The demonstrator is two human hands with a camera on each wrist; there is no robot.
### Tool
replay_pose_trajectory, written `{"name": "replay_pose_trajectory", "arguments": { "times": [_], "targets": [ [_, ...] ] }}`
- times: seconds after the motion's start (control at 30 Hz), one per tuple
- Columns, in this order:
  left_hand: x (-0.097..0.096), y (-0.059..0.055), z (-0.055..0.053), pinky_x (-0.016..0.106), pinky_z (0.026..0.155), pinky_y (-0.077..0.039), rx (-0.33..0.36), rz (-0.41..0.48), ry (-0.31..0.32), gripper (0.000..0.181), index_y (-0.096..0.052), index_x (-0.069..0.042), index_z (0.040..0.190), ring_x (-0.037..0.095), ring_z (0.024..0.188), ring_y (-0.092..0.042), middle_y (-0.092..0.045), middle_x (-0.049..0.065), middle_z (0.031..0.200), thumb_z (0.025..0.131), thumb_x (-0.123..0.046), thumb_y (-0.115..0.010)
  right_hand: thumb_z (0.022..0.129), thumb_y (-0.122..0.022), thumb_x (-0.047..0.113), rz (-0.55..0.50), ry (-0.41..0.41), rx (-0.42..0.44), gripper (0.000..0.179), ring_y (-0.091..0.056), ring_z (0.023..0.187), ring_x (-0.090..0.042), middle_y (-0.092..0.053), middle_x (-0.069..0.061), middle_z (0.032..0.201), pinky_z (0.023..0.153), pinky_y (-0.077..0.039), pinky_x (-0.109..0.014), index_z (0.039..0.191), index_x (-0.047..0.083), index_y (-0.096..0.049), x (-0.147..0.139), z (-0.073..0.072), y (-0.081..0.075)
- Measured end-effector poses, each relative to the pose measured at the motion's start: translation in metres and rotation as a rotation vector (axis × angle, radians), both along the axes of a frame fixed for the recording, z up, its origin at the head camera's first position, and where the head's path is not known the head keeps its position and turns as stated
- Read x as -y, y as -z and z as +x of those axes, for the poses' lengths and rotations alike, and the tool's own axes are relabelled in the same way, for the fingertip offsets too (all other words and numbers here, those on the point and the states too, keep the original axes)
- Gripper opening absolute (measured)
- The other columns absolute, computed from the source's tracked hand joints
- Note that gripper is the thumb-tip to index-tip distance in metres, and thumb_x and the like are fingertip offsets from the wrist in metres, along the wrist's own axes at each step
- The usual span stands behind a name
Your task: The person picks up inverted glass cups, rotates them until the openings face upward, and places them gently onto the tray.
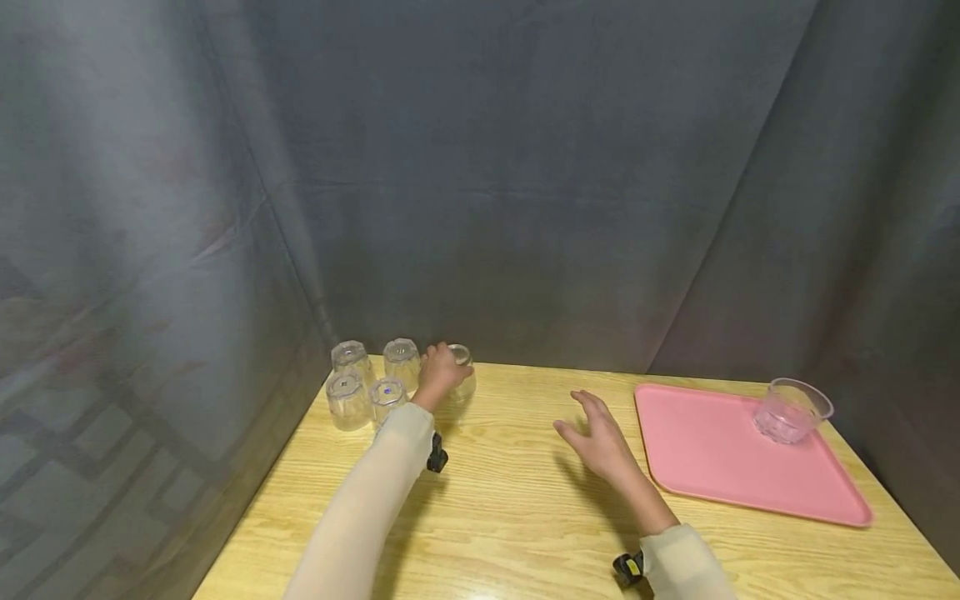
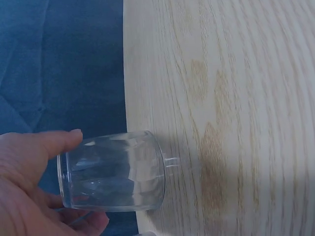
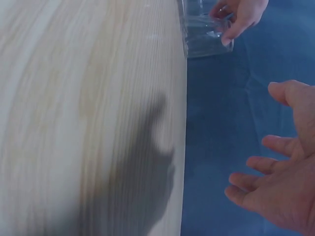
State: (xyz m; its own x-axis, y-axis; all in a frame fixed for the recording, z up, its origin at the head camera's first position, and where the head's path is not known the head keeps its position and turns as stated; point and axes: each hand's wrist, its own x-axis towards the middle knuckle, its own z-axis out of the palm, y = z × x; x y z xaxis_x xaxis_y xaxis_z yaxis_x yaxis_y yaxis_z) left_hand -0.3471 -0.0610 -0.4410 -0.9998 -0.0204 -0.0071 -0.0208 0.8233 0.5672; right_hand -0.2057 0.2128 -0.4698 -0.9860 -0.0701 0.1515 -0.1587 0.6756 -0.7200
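Note:
At the back of the table, my left hand [image 1: 441,373] grips a clear drinking glass [image 1: 463,385] that stands upside down. Seen from the left wrist, the thumb lies on one side of the glass [image 2: 115,172] near its base and the fingers curl round the other. Several more upturned glasses [image 1: 349,402] stand just left of that hand. My right hand [image 1: 603,442] hovers over the table with its fingers spread and holds nothing. In the right wrist view, the right hand [image 3: 285,182] is well apart from the gripped glass.
A pink tray [image 1: 720,458] lies on the right of the wooden table [image 1: 517,508]. On its far right part a wide clear glass [image 1: 791,412] stands mouth up. Grey curtains [image 1: 510,183] hang behind the table and along its sides.

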Motion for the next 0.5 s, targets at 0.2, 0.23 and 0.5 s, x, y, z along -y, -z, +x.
{"name": "replay_pose_trajectory", "arguments": {
  "times": [0.2,0.23,0.5],
  "targets": [
    [0.001,0.002,-0.001,0.051,0.108,-0.040,-0.006,0.009,-0.009,0.073,-0.044,0.009,0.140,0.043,0.127,-0.045,-0.048,0.026,0.135,0.091,-0.035,-0.076,0.099,-0.064,0.040,-0.029,-0.004,0.013,0.073,-0.028,0.145,-0.051,-0.025,-0.025,0.161,0.114,-0.030,-0.066,0.155,0.003,-0.034,0.014,-0.002,0.003],
    [0.000,0.002,-0.001,0.051,0.109,-0.040,-0.004,0.014,-0.011,0.072,-0.044,0.009,0.140,0.043,0.128,-0.045,-0.048,0.025,0.135,0.091,-0.035,-0.075,0.099,-0.064,0.039,-0.033,-0.005,0.012,0.072,-0.029,0.145,-0.050,-0.026,-0.025,0.161,0.114,-0.030,-0.066,0.154,0.003,-0.034,0.016,-0.003,0.003],
    [-0.002,-0.005,0.005,0.052,0.108,-0.042,-0.011,0.029,-0.009,0.071,-0.045,0.008,0.140,0.044,0.128,-0.047,-0.049,0.025,0.135,0.091,-0.034,-0.075,0.099,-0.065,0.037,-0.077,-0.015,0.029,0.070,-0.031,0.145,-0.049,-0.030,-0.024,0.160,0.113,-0.032,-0.065,0.154,0.004,-0.036,0.032,-0.010,0.006]
  ]
}}
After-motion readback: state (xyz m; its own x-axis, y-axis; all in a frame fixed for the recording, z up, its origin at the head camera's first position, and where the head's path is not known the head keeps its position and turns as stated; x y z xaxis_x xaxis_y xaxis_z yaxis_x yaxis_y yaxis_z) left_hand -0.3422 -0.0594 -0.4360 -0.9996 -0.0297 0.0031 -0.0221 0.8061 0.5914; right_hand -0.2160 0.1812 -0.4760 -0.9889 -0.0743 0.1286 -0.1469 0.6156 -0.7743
